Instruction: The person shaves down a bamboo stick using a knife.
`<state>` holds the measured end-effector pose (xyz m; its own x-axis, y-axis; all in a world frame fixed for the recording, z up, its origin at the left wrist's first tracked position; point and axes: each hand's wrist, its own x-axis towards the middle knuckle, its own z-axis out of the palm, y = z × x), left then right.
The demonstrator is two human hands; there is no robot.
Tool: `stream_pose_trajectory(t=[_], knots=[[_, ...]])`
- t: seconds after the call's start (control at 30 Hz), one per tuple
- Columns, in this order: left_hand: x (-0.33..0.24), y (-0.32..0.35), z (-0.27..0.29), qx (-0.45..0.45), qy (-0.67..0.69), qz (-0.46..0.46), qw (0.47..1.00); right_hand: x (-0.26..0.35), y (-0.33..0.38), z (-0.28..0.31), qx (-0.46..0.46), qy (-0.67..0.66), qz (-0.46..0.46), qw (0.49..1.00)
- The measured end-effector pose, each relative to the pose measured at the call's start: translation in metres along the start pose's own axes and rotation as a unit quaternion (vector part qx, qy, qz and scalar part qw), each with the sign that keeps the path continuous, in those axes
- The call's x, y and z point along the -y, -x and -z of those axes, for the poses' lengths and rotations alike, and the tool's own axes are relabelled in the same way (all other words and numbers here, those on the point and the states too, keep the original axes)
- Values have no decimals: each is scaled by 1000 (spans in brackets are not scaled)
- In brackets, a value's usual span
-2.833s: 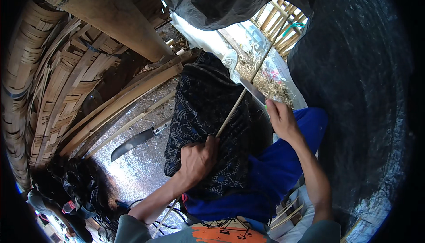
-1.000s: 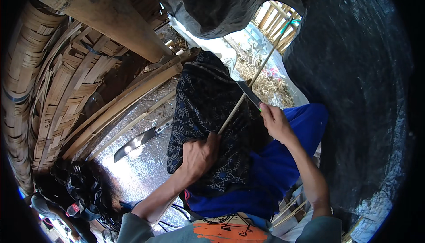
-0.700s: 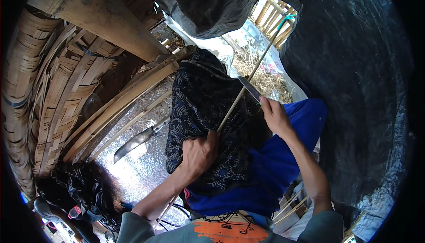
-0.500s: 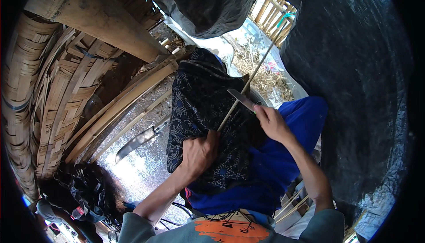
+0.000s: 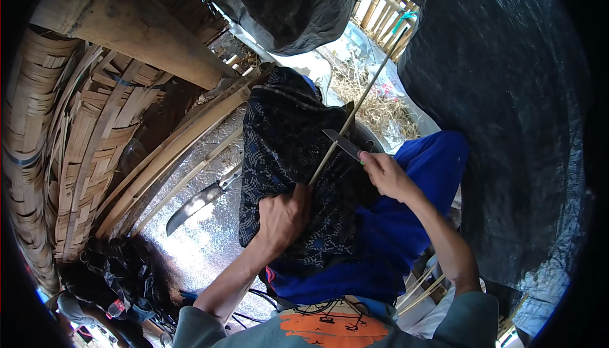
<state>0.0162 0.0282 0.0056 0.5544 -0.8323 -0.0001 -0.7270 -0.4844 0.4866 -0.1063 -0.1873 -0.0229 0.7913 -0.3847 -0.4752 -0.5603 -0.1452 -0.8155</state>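
Observation:
My left hand point(image 5: 283, 216) is closed around the near end of a long thin bamboo strip point(image 5: 363, 98), which slants away to the upper right. In my right hand point(image 5: 386, 175) is a knife point(image 5: 342, 144), gripped by its handle. Its blade lies across the strip, a little beyond my left hand. Under both hands a dark patterned cloth point(image 5: 279, 151) is spread over my lap, on top of blue trousers point(image 5: 438, 164). The strip's far tip reaches toward a bright opening.
A larger knife point(image 5: 195, 208) lies on a shiny sheet point(image 5: 196, 246) at my left, beside bamboo poles point(image 5: 181, 148). Woven bamboo point(image 5: 95, 157) stands farther left. Black sheeting point(image 5: 501, 107) hangs at the right. Dark crumpled plastic point(image 5: 124, 272) sits at the lower left.
The view has shifted slightly. My hands, the knife and the strip keep nearly the same places, with the blade still across the strip.

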Motion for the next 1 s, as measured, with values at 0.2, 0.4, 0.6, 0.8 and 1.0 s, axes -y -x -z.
stream_pose_trajectory(t=[0.2,0.4,0.6,0.8,1.0], knots=[[2,2,1,5,1,0,1000,1,7,-7,46,-21,-33,998],[2,-2,-3,0,8,-8,1000,9,-4,9,17,-40,-85,995],[1,-4,1,-20,6,1,1000,13,6,3,15,-80,-78,994],[8,-6,11,-13,60,30,998,27,2,8,-7,-88,-11,996],[12,-11,28,75,227,143,960,12,-25,10,-109,15,89,990]])
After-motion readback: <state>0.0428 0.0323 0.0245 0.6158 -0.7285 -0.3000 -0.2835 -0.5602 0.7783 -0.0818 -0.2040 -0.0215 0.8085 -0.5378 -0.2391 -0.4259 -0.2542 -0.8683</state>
